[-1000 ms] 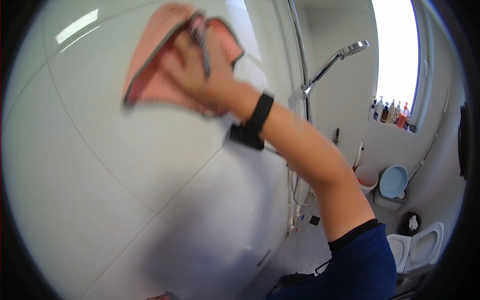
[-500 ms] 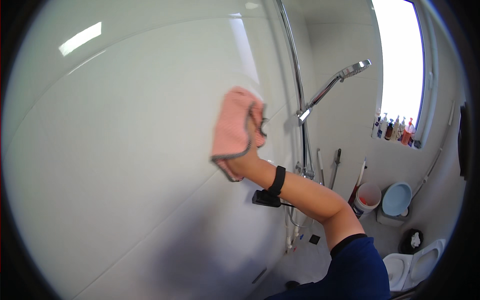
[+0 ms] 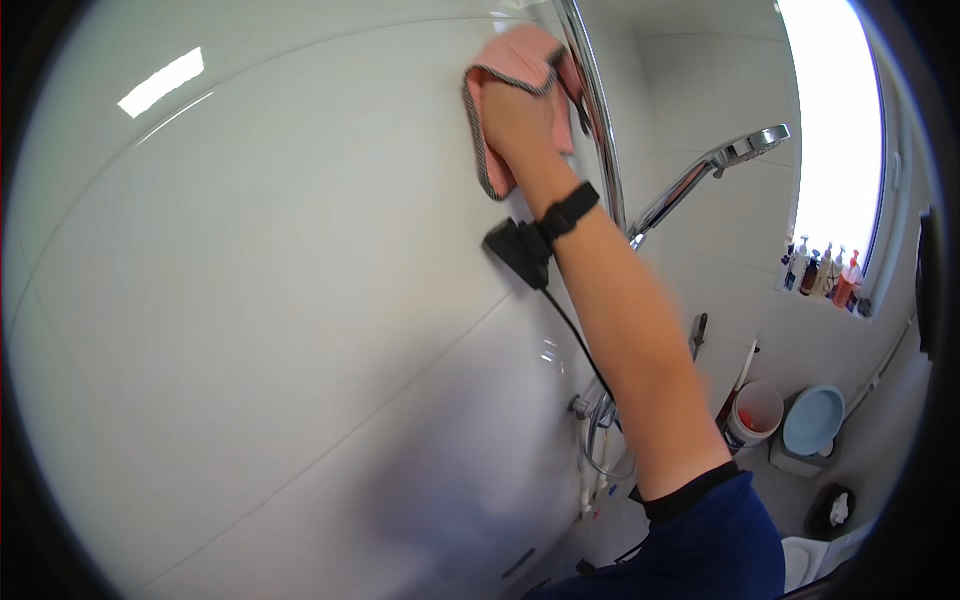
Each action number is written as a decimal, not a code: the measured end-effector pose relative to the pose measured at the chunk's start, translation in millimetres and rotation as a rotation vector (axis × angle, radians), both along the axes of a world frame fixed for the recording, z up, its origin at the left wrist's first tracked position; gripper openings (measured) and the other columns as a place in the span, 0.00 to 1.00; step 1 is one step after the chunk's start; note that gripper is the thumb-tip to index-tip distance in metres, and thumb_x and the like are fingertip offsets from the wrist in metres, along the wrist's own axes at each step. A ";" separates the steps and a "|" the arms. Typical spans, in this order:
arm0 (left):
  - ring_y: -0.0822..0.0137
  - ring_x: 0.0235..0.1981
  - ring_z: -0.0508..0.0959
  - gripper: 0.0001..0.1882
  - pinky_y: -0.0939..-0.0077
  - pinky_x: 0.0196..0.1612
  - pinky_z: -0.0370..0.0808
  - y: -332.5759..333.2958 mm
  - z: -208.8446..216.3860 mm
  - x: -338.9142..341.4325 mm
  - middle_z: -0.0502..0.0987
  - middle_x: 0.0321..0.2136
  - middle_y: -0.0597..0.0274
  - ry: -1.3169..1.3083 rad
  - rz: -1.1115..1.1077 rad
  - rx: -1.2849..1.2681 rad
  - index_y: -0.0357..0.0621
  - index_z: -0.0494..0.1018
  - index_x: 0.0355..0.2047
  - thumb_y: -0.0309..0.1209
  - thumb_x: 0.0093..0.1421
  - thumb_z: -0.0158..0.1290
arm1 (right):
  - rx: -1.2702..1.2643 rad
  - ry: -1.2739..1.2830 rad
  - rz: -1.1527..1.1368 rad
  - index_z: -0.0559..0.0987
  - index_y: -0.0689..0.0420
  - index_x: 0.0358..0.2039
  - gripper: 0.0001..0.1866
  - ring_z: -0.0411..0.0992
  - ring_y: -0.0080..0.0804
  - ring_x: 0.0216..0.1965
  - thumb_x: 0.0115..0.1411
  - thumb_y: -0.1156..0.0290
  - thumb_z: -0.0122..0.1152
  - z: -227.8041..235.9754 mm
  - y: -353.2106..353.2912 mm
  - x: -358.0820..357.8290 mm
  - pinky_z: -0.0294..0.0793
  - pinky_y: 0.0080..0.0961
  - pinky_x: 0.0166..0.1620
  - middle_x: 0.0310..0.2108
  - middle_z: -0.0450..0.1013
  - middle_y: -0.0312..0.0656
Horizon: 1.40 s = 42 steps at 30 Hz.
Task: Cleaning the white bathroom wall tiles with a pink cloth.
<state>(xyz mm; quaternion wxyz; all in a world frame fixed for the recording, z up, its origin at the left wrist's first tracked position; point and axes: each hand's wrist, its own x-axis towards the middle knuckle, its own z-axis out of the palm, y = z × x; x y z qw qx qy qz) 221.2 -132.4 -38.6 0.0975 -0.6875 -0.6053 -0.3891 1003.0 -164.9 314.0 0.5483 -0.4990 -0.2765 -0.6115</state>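
Observation:
My right hand (image 3: 518, 118) is raised high against the glossy white wall (image 3: 250, 260), close beside the chrome shower rail (image 3: 598, 110). It holds a pink cloth (image 3: 522, 52) with dark striped edging, pressed to the wall. The cloth covers the fingers and drapes down on both sides of the hand. A black strap (image 3: 568, 210) goes round the wrist, with a small black box (image 3: 518, 250) and cable attached. My left hand does not show.
A chrome hand shower (image 3: 745, 150) juts out right of the rail. Several pump bottles (image 3: 825, 275) line the windowsill. Below stand a white bucket (image 3: 762, 405), a light blue basin (image 3: 813, 420), a black bin (image 3: 826, 510) and a toilet (image 3: 800, 560).
My right hand has moved up and slightly right along the wall with the pink cloth, nearer the shower rail. The arm now reaches more steeply upward.

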 end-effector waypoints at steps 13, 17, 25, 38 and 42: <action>0.42 0.40 0.75 0.24 0.52 0.47 0.72 -29.1 30.3 16.5 0.76 0.36 0.43 0.078 0.106 -0.125 0.39 0.79 0.39 0.44 0.74 0.40 | -0.495 -0.107 0.533 0.76 0.65 0.42 0.18 0.75 0.60 0.40 0.62 0.61 0.58 -67.9 -18.9 -219.5 0.75 0.49 0.45 0.51 0.70 0.64; 0.45 0.38 0.76 0.21 0.52 0.45 0.72 -12.9 10.2 -14.3 0.77 0.36 0.45 0.104 -0.053 -0.146 0.39 0.80 0.39 0.42 0.74 0.44 | -0.272 -0.372 -0.188 0.79 0.63 0.35 0.12 0.73 0.58 0.39 0.63 0.65 0.57 -1.8 -6.7 -107.1 0.70 0.55 0.42 0.36 0.75 0.56; 0.51 0.37 0.75 0.05 0.61 0.41 0.71 -14.1 -26.0 -25.6 0.75 0.36 0.51 -0.159 -0.522 -0.078 0.36 0.76 0.32 0.26 0.62 0.57 | -0.278 0.170 0.145 0.75 0.59 0.55 0.22 0.68 0.58 0.56 0.64 0.61 0.56 -214.8 -6.6 -155.5 0.68 0.49 0.58 0.54 0.72 0.55; 0.56 0.28 0.79 0.07 0.64 0.33 0.75 -59.2 -140.6 5.2 0.78 0.28 0.54 0.022 -0.861 -0.666 0.39 0.80 0.30 0.30 0.59 0.64 | -0.579 -0.201 0.536 0.80 0.50 0.49 0.25 0.69 0.53 0.55 0.52 0.54 0.69 -239.6 -0.6 -333.9 0.63 0.52 0.60 0.53 0.73 0.43; 0.57 0.27 0.79 0.08 0.66 0.32 0.75 -64.3 -154.2 -15.0 0.78 0.27 0.54 0.125 -0.835 -0.671 0.38 0.80 0.30 0.31 0.60 0.64 | -0.375 0.076 0.309 0.76 0.58 0.52 0.30 0.68 0.57 0.53 0.49 0.60 0.71 -255.5 -5.0 -253.5 0.63 0.51 0.61 0.54 0.70 0.52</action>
